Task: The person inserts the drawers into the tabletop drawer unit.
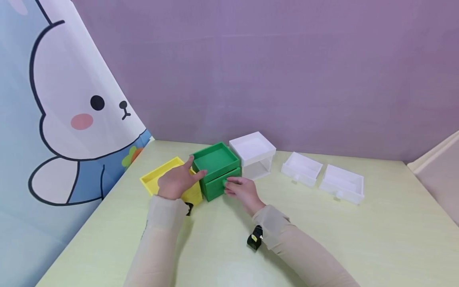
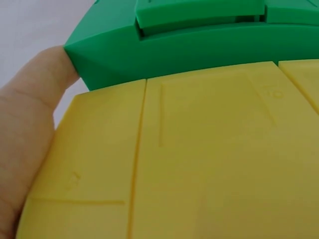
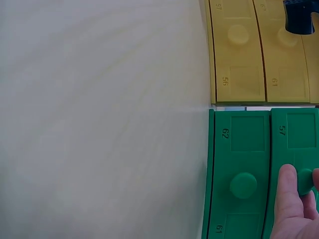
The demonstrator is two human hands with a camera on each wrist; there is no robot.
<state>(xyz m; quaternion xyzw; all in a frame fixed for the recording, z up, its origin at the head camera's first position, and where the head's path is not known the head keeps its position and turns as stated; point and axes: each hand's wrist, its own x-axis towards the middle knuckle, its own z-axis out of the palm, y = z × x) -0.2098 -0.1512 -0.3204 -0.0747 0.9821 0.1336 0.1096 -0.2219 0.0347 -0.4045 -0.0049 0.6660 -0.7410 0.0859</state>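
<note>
A green drawer box (image 1: 216, 159) with a tray-like top stands near the back. My right hand (image 1: 244, 193) pinches a round green knob (image 3: 305, 181) on its upper drawer (image 3: 294, 132), fingertips on both sides of it. That drawer looks closed or nearly so. Below it, the lower drawer (image 3: 241, 134) is closed, its knob uncovered. My left hand (image 1: 178, 179) spreads over the yellow drawer box (image 1: 159, 172), thumb and finger straight against the green box's left edge. In the left wrist view, one fingertip touches a green corner; other fingers are hidden.
Behind and right of the green box stands a white drawer frame (image 1: 252, 149) with an open front. Two white drawers (image 1: 302, 169) (image 1: 342, 184) lie apart from it on the table (image 1: 387, 239). A purple backdrop (image 1: 287, 79) closes off the rear, and a printed curtain (image 1: 71, 99) hangs at the left.
</note>
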